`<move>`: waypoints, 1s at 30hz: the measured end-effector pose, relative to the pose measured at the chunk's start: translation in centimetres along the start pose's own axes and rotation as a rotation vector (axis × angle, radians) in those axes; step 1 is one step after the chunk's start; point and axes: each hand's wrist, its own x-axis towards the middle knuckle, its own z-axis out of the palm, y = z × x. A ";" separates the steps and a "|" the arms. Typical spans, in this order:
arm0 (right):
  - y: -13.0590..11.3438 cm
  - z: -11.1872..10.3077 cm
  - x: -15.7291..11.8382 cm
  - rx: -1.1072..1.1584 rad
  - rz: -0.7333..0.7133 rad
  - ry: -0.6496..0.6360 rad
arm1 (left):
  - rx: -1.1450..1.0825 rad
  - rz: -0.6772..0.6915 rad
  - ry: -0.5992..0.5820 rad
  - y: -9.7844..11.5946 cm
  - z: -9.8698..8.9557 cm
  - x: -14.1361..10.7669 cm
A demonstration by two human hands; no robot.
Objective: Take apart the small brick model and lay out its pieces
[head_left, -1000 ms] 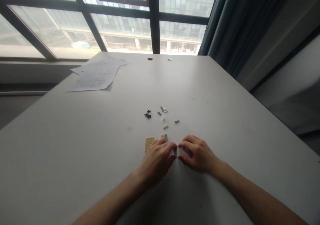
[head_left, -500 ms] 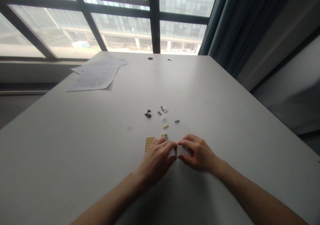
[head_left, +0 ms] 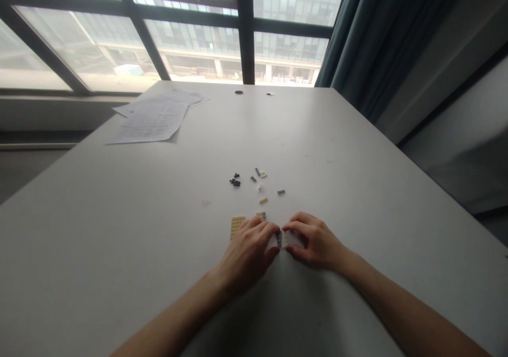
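Observation:
My left hand [head_left: 252, 246] holds a small grey-blue studded piece [head_left: 279, 239] between thumb and fingertips. Facing it, my right hand [head_left: 313, 240] pinches a pale, whitish studded piece [head_left: 284, 238]. The two pieces lie side by side, very close; whether they are joined cannot be made out. A tan studded plate [head_left: 237, 225] is partly covered by my left hand. Just beyond my left fingers sits a tan and grey piece [head_left: 262, 216], also partly hidden. Farther off lies a small tan brick [head_left: 263, 200].
Several black pieces [head_left: 236, 183], a grey piece [head_left: 281, 192], a cream piece [head_left: 263, 174] and a tiny white piece [head_left: 260, 187] lie beyond my hands on the white table [head_left: 159, 230]. Paper sheets [head_left: 151, 121] rest at the far left, near the window.
My right fingertips have shifted very slightly, and a bit more of the two held pieces shows between my hands. Everything else is where it was.

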 end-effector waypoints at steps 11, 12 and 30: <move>0.2 0.4 -0.1 -0.031 0.010 -0.008 | 0.002 -0.016 -0.013 0.1 0.0 0.1; 0.2 0.4 -0.1 -0.032 0.011 -0.007 | 0.000 -0.016 -0.015 0.1 0.0 0.1; 0.4 0.2 0.0 0.138 0.120 0.027 | 0.133 -0.053 0.160 -3.8 -3.4 2.5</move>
